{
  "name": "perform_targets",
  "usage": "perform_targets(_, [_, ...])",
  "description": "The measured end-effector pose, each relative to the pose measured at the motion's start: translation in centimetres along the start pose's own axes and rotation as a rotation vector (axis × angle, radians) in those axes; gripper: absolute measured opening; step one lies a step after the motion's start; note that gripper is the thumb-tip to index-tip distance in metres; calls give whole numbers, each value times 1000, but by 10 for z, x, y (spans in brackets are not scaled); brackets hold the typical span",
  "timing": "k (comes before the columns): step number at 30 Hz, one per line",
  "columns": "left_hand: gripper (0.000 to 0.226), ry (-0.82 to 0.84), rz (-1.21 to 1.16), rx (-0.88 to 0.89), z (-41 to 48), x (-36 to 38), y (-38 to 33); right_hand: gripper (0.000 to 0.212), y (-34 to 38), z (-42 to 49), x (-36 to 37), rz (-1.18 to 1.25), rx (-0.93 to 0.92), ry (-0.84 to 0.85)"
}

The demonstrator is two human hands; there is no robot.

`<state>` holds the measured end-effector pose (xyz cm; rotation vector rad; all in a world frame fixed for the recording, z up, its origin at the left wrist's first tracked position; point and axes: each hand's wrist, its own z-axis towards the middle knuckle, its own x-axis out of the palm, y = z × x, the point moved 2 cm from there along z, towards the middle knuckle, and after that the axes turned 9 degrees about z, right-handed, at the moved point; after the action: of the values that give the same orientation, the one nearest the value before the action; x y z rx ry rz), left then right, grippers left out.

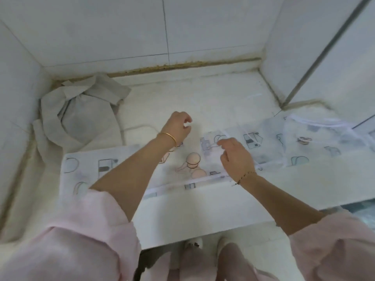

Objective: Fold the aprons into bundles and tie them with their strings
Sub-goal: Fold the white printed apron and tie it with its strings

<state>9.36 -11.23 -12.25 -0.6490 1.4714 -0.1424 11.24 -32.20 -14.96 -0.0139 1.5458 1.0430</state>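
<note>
Still the folding stage, I judge: the right hand (235,157) pinches a white string (213,146) over the printed apron (89,175). The left hand (178,126) is curled at the apron's far edge, and I cannot tell whether it holds anything. Next, the strings need clearing.

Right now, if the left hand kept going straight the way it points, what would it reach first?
Probably only bare counter, then the tiled back wall. The left hand points past the apron, right of the grey bundle; height is unclear.
</note>
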Motion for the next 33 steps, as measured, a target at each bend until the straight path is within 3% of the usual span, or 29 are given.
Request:
perform_targets(4, [19,304,102,127,25,63,-69,36,-47,-6,-40,-177,195,-123])
perform_targets(9, [21,481,233,94,37,106,-111,84,-82,-17,-59,-349,342,63])
perform_targets(11, [20,520,244,62,40,115,-115,94,-85,-14,-58,-329,378,141])
perform_targets(13, [17,549,249,67,42,118,-112,83,-79,-7,-50,-345,378,219])
perform_targets(16, [15,540,245,110,45,123,-114,25,-76,-2,-46,-456,301,287])
perform_targets(18, [19,523,280,130,47,124,-116,8,-76,0,-46,-462,254,351])
perform_targets(22, [25,532,393,143,50,126,-125,17,-90,-5,-57,-73,253,488])
perform_targets(24, [17,560,461,129,52,126,-129,26,-100,-14,-66,259,422,488])
perform_targets(26, [13,601,537,132,53,124,-132,19,-109,-25,-76,530,630,489])
perform_targets(29, [29,638,671,162,54,125,-138,16,-126,-46,-94,598,848,671])
perform_targets(33, [35,671,785,192,54,126,-152,53,-145,-82,-118,599,1140,1123])
